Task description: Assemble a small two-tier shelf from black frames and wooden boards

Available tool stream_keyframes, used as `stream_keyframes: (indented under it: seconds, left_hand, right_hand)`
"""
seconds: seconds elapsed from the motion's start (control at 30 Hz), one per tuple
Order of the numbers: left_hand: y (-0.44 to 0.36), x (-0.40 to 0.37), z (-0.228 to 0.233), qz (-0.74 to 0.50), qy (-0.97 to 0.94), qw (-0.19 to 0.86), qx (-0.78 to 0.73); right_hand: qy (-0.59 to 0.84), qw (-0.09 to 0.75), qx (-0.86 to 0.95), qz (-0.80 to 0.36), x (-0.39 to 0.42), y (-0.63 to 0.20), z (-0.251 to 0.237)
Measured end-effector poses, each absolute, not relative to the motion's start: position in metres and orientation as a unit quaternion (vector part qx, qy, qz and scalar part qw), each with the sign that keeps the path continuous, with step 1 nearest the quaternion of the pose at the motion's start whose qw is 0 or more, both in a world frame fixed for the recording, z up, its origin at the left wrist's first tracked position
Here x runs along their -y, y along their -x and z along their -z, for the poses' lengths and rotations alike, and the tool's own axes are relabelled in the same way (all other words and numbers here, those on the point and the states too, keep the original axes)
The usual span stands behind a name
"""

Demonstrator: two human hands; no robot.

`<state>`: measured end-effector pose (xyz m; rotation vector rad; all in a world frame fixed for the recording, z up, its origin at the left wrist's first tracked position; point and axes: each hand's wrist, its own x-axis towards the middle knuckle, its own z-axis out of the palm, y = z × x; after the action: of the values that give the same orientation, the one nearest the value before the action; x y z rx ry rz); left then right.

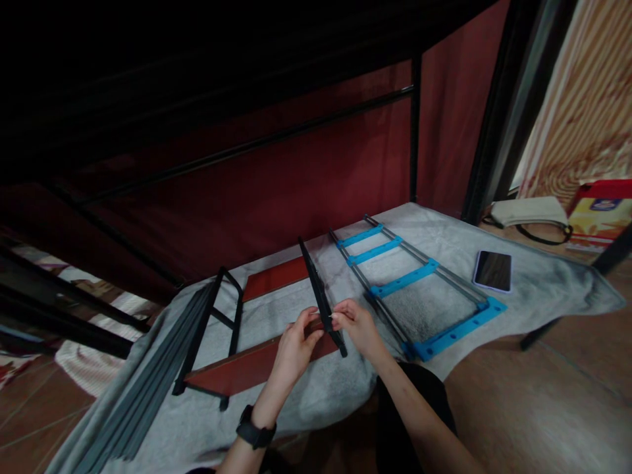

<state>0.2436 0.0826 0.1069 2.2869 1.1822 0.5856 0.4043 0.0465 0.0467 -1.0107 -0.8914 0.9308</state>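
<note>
A small rack lies on its side, with black metal end frames point(320, 289) and reddish-brown wooden boards point(257, 362) between them. My left hand point(299, 345), its wrist wearing a black watch, is closed at the near part of the right end frame, fingers at its left side. On the opposite side of that frame, my right hand point(358, 324) pinches with thumb and index finger. A tiny pale bit shows at its fingertips, too small to name. To the right lies a ladder-like assembly of grey tubes with blue crosspieces point(405, 280).
Several grey metal bars point(153, 375) lie together at the left of the grey cloth point(340, 395). A phone point(494, 270) rests on the cloth at right. Beyond it are a pale pouch point(530, 212) and a red-yellow box point(602, 214). A dark red panel point(276, 204) rises behind.
</note>
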Motion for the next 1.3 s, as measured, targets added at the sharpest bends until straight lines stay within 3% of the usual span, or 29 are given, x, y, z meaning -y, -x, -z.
stream_keyframes:
  seconds: [0.17,0.57,0.73,0.97,1.3]
  left_hand:
    - [-0.252,-0.084,-0.113,-0.180,-0.849,0.220,-0.446]
    - [-0.255,-0.082,-0.114,-0.160,-0.866,0.168,-0.444]
    - [-0.255,-0.080,-0.111,-0.155,-0.870,0.143,-0.445]
    - [-0.257,-0.078,-0.113,-0.165,-0.869,0.155,-0.439]
    - [-0.258,-0.078,-0.107,-0.184,-0.859,0.158,-0.451]
  right_hand:
    - [0.437,0.696,0.329,-0.465,-0.053,-0.402,-0.040]
    - [0.508,0.569,0.553,-0.336,-0.049,-0.427,-0.062]
    - [0.526,0.608,0.466,-0.370,-0.046,-0.416,-0.049]
    - [0.379,0.690,0.312,-0.532,-0.040,-0.413,-0.043]
    - [0.493,0.661,0.408,-0.391,-0.041,-0.412,-0.038]
